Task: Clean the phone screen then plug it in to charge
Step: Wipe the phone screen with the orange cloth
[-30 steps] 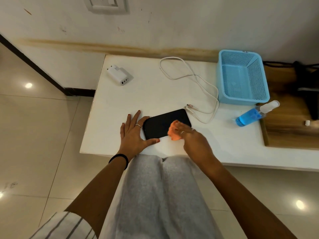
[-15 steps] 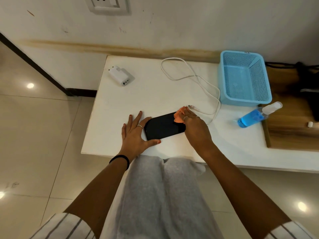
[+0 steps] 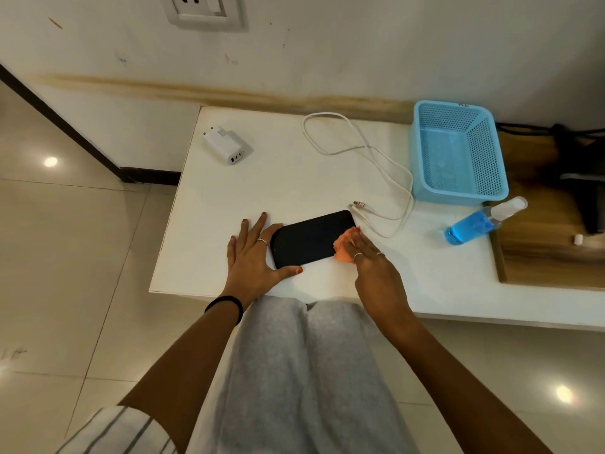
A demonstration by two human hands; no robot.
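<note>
**Phone, cloth, cable, charger**

Black phone [image 3: 311,239] flat, screen up, dark. Orange cloth [image 3: 344,247] bunched on phone's right end. White cable [image 3: 370,152] looped behind phone, plug just beside its far right corner. White charger [image 3: 224,146] well behind-left of phone, unplugged.

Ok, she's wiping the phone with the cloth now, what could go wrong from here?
1. The right hand presses the cloth at the phone end nearest the cable plug; a longer stroke could snag it.
2. Only the left hand, lying flat against the far end, steadies the phone, so a hard wipe might slide it toward the table edge.
3. The bottle lies on its side by the basket and could roll if bumped.
</note>
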